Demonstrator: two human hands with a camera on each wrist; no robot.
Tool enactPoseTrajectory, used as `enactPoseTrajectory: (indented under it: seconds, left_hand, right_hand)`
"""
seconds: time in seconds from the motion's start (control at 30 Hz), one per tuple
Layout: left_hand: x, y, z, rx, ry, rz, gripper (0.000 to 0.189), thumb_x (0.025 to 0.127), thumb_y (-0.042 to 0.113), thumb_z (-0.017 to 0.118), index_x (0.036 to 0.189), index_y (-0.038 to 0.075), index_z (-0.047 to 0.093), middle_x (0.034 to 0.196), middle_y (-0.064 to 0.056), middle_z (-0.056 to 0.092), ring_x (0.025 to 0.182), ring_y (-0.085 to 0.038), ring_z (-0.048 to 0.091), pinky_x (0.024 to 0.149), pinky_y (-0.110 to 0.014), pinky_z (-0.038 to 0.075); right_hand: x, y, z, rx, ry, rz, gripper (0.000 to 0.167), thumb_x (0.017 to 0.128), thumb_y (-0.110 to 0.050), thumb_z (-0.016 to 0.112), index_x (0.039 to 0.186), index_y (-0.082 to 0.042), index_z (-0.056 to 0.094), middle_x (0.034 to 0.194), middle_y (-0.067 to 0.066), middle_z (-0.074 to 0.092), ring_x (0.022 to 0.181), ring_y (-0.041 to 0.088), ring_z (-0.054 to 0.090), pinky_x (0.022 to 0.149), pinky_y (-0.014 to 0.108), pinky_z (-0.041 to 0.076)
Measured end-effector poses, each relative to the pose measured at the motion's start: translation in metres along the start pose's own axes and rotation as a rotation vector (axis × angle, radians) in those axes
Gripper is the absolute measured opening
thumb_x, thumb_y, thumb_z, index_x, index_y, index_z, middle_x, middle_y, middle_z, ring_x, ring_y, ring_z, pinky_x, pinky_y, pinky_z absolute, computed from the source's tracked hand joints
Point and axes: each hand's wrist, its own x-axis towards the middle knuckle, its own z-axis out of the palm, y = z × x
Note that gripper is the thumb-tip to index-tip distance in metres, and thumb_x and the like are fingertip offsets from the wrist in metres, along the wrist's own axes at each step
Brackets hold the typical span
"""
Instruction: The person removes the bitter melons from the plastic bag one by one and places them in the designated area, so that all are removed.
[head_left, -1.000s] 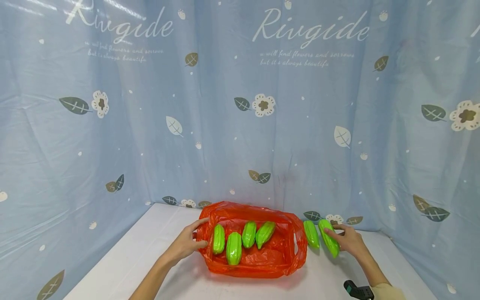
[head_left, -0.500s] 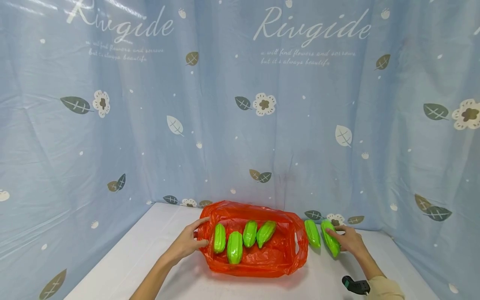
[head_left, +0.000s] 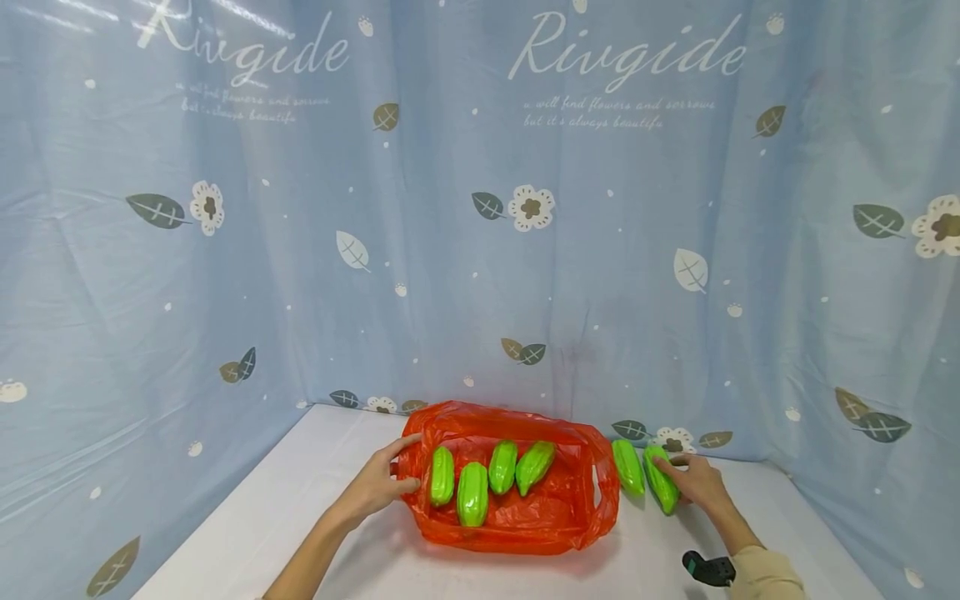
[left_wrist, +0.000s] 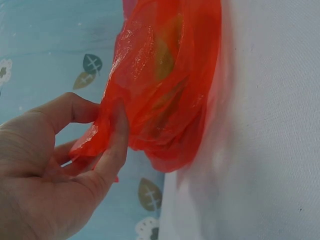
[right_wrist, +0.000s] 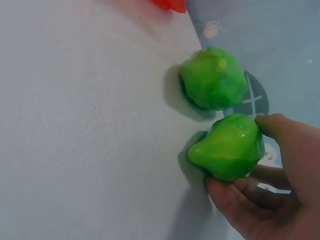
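A red plastic bag lies spread wide on the table, its mouth facing up. Several glossy green bitter melons, one of them the front bitter melon, lie inside it. At the bag's left end, my left hand pinches the red plastic between thumb and fingers, as the left wrist view shows close up. Right of the bag, my right hand grips another bitter melon from its right side, thumb and fingertips round it. Between that one and the bag rests a further bitter melon.
The white table ends at the back against a blue printed curtain, which also hangs on both sides. A small black device is near the right sleeve. A slot-like handle hole opens in the bag's right end.
The bitter melon in my right hand has turned slightly more upright and sunk a little, with the hand. The head view has shifted a touch. My left hand keeps its hold on the bag.
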Motion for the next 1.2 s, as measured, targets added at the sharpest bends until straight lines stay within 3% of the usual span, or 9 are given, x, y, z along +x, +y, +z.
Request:
enactPoseTrajectory:
  seconds: [0.67, 0.97, 1.2]
  left_hand:
    - [0.0002, -0.0029, 0.0024, 0.006, -0.006, 0.013, 0.072, 0.082, 0.003, 0.068, 0.148, 0.005, 0.039, 0.136, -0.023, 0.053, 0.104, -0.025, 0.061, 0.081, -0.027, 0.057]
    - [0.0014, -0.0024, 0.0025, 0.017, -0.001, 0.008, 0.072, 0.082, 0.004, 0.068, 0.148, 0.006, 0.040, 0.136, -0.023, 0.053, 0.105, -0.026, 0.061, 0.083, -0.029, 0.057]
    - [0.0013, -0.0007, 0.0024, 0.008, -0.004, 0.002, 0.071, 0.083, 0.004, 0.068, 0.148, 0.006, 0.039, 0.136, -0.023, 0.052, 0.105, -0.026, 0.061, 0.082, -0.030, 0.058]
  right_hand:
    - [0.0048, -0.0021, 0.0078, 0.042, 0.009, 0.017, 0.080, 0.095, -0.052, 0.051, 0.133, 0.018, 0.043, 0.117, 0.040, 0.055, 0.072, 0.020, 0.064, 0.061, 0.030, 0.057]
    - [0.0062, 0.0020, 0.0096, 0.093, -0.001, -0.004, 0.081, 0.096, -0.054, 0.049, 0.136, 0.015, 0.042, 0.128, 0.041, 0.049, 0.096, 0.042, 0.065, 0.066, 0.034, 0.059]
    - [0.0006, 0.0000, 0.0055, 0.107, -0.005, -0.030, 0.074, 0.098, -0.049, 0.049, 0.138, 0.012, 0.041, 0.131, 0.041, 0.048, 0.103, 0.046, 0.062, 0.067, 0.034, 0.060]
